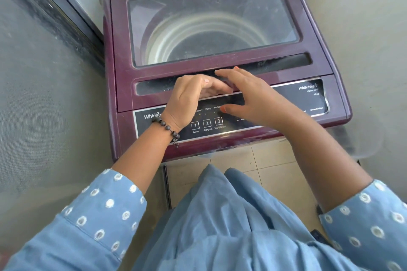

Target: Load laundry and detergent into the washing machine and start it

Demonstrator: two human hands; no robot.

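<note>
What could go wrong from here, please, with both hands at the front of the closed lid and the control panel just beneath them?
The right hand hovers with its thumb close above the control panel, so it might brush the Start/Pause button by accident. The lid is closed, and through its window the drum looks empty, so a start now would likely run without laundry. The left hand has fingers at the lid's front edge, where they could get pinched.
</note>
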